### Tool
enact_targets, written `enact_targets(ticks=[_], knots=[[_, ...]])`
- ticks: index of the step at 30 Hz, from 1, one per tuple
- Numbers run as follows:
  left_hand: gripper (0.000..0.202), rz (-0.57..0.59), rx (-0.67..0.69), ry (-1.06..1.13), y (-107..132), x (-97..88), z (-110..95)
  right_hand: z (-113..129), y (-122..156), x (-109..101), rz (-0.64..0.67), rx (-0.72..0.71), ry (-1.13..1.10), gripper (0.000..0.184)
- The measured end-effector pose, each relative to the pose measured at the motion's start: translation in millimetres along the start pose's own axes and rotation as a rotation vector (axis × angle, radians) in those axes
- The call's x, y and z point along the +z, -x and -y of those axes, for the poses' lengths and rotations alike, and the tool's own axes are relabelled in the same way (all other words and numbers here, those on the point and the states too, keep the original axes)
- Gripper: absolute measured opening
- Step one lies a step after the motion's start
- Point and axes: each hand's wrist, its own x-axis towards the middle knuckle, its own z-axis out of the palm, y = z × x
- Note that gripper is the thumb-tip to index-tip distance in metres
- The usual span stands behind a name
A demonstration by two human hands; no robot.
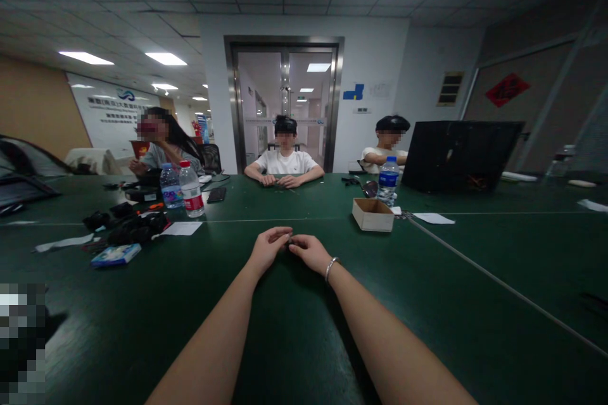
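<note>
My left hand (pixel 269 249) and my right hand (pixel 311 253) meet above the green table (pixel 280 342), fingertips almost touching. Both are closed in a pinch around a tiny dark thing (pixel 290 240) between them. It is too small and too covered by the fingers for me to name. A silver bangle (pixel 331 268) circles my right wrist. Beyond my right hand stands an open cardboard box (pixel 373 220), whose inside bottom I cannot see.
At right, a water bottle (pixel 388 178) and a large black monitor (pixel 460 156) stand beyond the box. At left are two bottles, dark gear (pixel 137 226), a phone (pixel 217 194) and a blue-white packet (pixel 116 255). One person (pixel 285 158) sits opposite, others to each side.
</note>
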Motion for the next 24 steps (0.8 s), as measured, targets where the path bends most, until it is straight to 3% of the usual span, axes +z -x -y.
enact_targets(ticks=[7,12,19,24], knots=[[0.025,-0.065,0.088,-0.191,-4.9,-2.9,9.7,7.4,4.4,2.2,-0.117,0.057,0.107,0.013],[0.021,-0.172,0.042,-0.382,-2.6,2.0,6.6,1.8,3.4,3.6,-0.195,0.040,0.157,0.016],[0.036,-0.308,-0.117,-0.638,4.8,9.0,-6.9,3.1,5.2,3.9,-0.310,-0.119,0.286,0.018],[0.049,-0.322,-0.114,-0.831,8.7,10.9,-9.8,8.0,6.8,5.2,-0.325,-0.209,0.345,0.017]])
